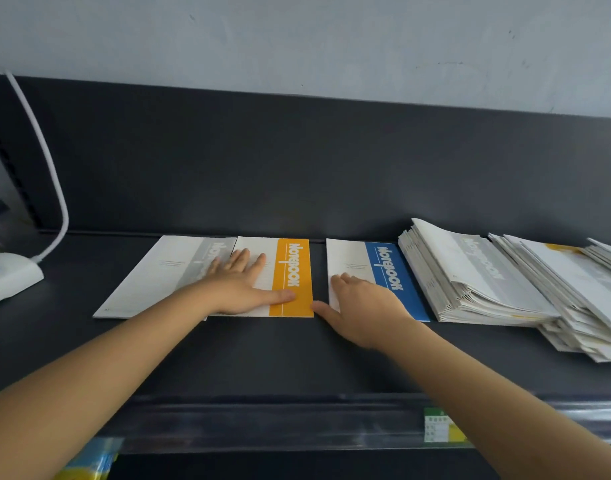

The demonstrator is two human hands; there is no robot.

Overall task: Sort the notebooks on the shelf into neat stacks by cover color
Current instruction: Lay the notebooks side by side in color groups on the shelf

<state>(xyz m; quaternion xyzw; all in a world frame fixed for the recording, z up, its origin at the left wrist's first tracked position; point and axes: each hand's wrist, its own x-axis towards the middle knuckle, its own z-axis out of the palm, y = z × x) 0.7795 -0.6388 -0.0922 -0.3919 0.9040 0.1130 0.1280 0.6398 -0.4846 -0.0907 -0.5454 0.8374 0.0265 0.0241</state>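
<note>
- Left hand point(241, 289), fingers spread flat, presses the orange notebook point(292, 277) on the dark shelf point(228, 355).
- Right hand point(363, 306), fingers straight and together, rests on the blue notebook point(390, 268).
- Gray notebook point(165, 271) lies left; unsorted pile point(505, 282) right.

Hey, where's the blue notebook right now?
The blue notebook lies flat right of centre in the head view, under the right hand, between the orange notebook and the unsorted pile.

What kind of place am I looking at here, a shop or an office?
Likely a shop: a dark display shelf with a price label clipped in its front rail, and a big pile of notebooks at the right.
</note>
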